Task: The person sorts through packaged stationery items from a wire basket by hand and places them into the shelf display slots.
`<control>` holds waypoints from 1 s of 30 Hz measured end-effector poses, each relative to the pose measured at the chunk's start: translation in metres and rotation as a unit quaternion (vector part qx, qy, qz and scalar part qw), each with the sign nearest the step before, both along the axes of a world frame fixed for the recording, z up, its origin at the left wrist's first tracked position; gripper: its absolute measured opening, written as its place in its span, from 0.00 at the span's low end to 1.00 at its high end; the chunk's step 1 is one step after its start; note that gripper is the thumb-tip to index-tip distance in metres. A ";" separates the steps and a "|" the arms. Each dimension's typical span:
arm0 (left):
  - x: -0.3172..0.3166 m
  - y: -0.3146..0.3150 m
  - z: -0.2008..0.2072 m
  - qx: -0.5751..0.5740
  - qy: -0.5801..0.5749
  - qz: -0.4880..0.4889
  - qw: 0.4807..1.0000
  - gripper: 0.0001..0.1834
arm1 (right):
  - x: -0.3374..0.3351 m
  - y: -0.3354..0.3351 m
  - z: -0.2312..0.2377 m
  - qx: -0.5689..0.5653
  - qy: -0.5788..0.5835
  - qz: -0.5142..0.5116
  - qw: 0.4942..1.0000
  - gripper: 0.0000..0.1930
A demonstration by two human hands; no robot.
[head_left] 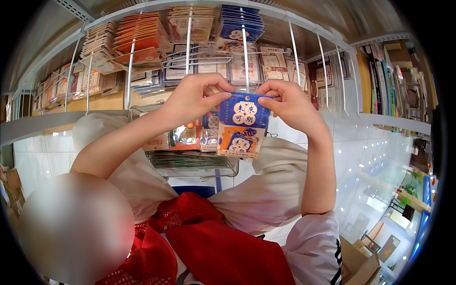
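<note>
Nearest, a red garment (223, 251) drapes over the person's front, and pale trousers (280, 183) cover the spread knees. Between and beyond the knees sits a wire basket (236, 167) of packets, apparently placed there to be within easy reach; orange packets (186, 136) lie in it, with green-edged ones (190, 159) stacked nearer.

Above the basket's right part, a flat blue-and-orange packet (242, 124) hangs upright from both hands, printed face toward the wearer. Gripping only the upper corners seems to leave its punched hole clear and its face flat. The left hand (197, 97) pinches one corner between thumb and bent forefinger, its forearm slanting in from the lower left. The right hand (290, 102) pinches the other likewise, fingers curled, forearm almost vertical.

A white prong (246, 61) reaches down to the packet's top edge in this view; whether they touch cannot be told. Farther back, blue packets (240, 28) and orange packs (135, 33) hang in rows, probably sorted by design.
</note>
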State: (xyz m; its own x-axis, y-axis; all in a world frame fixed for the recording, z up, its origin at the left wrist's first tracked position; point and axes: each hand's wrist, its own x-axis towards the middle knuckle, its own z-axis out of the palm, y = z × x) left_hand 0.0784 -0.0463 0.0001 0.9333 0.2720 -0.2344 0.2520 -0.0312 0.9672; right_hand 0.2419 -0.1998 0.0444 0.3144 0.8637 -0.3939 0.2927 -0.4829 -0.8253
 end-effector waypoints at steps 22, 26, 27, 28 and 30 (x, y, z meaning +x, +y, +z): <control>0.003 0.003 -0.015 0.387 -0.170 -0.055 0.905 0.09 | 0.007 0.007 -0.018 -0.029 -0.206 0.025 0.978 0.06; 0.002 0.004 -0.013 0.472 -0.179 -0.049 0.862 0.13 | 0.019 0.020 -0.032 0.026 -0.296 0.042 0.954 0.06; 0.001 0.005 -0.013 0.500 -0.186 -0.030 0.845 0.15 | 0.019 0.027 -0.034 0.035 -0.323 0.019 0.946 0.06; 0.001 0.005 -0.012 0.501 -0.186 -0.029 0.845 0.15 | 0.020 0.033 -0.035 0.044 -0.349 -0.005 0.936 0.06; 0.002 0.008 -0.012 0.557 -0.209 -0.016 0.804 0.18 | 0.025 0.045 -0.036 0.050 -0.386 -0.024 0.921 0.06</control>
